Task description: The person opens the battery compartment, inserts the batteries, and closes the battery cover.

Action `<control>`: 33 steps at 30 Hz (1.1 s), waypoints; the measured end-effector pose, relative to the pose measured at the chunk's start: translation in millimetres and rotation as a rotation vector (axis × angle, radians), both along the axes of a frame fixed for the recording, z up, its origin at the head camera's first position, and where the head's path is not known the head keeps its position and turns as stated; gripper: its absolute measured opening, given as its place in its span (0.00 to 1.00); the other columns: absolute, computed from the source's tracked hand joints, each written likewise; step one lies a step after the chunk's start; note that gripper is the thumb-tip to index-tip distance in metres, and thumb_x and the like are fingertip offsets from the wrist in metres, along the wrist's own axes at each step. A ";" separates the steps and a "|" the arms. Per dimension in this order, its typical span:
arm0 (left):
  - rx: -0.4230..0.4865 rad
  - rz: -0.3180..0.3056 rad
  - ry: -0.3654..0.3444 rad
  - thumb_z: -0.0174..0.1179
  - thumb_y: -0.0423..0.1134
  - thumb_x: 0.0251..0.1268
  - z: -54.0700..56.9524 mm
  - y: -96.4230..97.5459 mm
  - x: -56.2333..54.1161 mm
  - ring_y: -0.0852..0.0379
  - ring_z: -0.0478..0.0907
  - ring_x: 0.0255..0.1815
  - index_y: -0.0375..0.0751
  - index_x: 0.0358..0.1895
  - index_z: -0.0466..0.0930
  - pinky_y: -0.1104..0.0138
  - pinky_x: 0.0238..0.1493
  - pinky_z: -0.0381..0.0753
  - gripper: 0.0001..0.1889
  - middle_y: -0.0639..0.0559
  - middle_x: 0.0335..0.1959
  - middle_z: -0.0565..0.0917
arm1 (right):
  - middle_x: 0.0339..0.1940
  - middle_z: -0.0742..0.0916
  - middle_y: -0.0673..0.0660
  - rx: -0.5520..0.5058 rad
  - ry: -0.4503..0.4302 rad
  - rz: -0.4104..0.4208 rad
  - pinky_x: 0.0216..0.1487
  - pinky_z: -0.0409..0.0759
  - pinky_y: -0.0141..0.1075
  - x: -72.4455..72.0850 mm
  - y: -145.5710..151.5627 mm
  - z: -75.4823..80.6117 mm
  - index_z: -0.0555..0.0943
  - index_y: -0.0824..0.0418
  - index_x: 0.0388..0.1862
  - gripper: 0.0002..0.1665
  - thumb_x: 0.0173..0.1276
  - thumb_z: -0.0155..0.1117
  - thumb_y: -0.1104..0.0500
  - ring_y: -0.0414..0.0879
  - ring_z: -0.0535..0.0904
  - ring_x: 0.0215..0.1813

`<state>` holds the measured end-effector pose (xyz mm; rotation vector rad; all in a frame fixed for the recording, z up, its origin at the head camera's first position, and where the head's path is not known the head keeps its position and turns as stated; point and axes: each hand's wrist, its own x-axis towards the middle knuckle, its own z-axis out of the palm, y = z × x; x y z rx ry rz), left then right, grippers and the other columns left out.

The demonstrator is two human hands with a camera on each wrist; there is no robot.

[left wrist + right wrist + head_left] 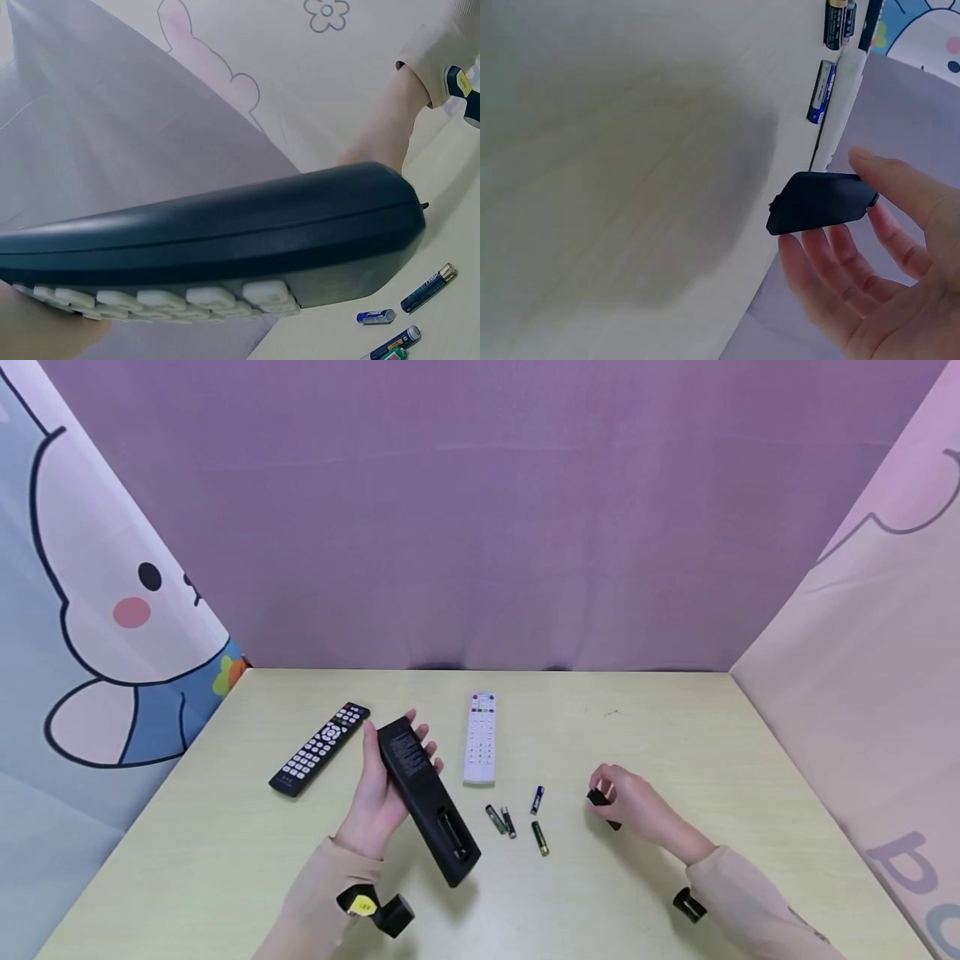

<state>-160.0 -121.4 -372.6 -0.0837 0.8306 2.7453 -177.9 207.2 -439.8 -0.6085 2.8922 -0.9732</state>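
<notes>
My left hand (378, 802) grips a black remote control (420, 785), its back turned up and tilted toward me. At the near end of that back, the battery compartment (452, 833) is uncovered. White buttons (214, 296) show on its underside in the left wrist view. Off to the right, my right hand (630, 802) holds a small black battery cover (821, 202) between thumb and fingers, above the table. Between the hands lie several loose batteries, among them a blue one (537, 800) and a dark green one (540, 838).
A white remote control (480, 739) lies face up behind the batteries. Another black remote (320, 749) with white buttons rests to the left of my left hand. The pale table (187, 868) ends at a purple cloth backdrop (495, 527), with printed cloth on both sides.
</notes>
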 end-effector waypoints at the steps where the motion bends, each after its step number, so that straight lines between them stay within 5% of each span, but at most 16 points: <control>1: 0.000 0.001 -0.002 0.38 0.68 0.54 0.2 -0.3 -0.1 0.57 0.69 0.39 0.52 0.53 0.65 0.64 0.45 0.68 0.31 0.54 0.40 0.73 | 0.26 0.77 0.52 0.004 -0.008 0.005 0.24 0.71 0.29 -1.4 1.6 -1.6 0.73 0.62 0.32 0.14 0.48 0.67 0.68 0.42 0.72 0.28; 19: 0.008 0.012 0.016 0.37 0.67 0.56 -0.2 -2.7 -0.4 0.57 0.70 0.36 0.52 0.50 0.69 0.65 0.42 0.70 0.29 0.54 0.39 0.74 | 0.24 0.76 0.51 0.056 -0.120 0.057 0.27 0.69 0.33 -12.1 11.7 -14.4 0.73 0.60 0.30 0.15 0.45 0.70 0.66 0.41 0.70 0.27; 33: 0.016 0.012 0.003 0.37 0.68 0.54 -2.3 -1.5 -1.0 0.57 0.69 0.37 0.52 0.50 0.68 0.65 0.42 0.70 0.30 0.54 0.39 0.73 | 0.25 0.76 0.52 0.092 -0.112 0.074 0.30 0.69 0.35 -15.8 13.3 -19.4 0.74 0.60 0.30 0.16 0.43 0.71 0.65 0.43 0.70 0.28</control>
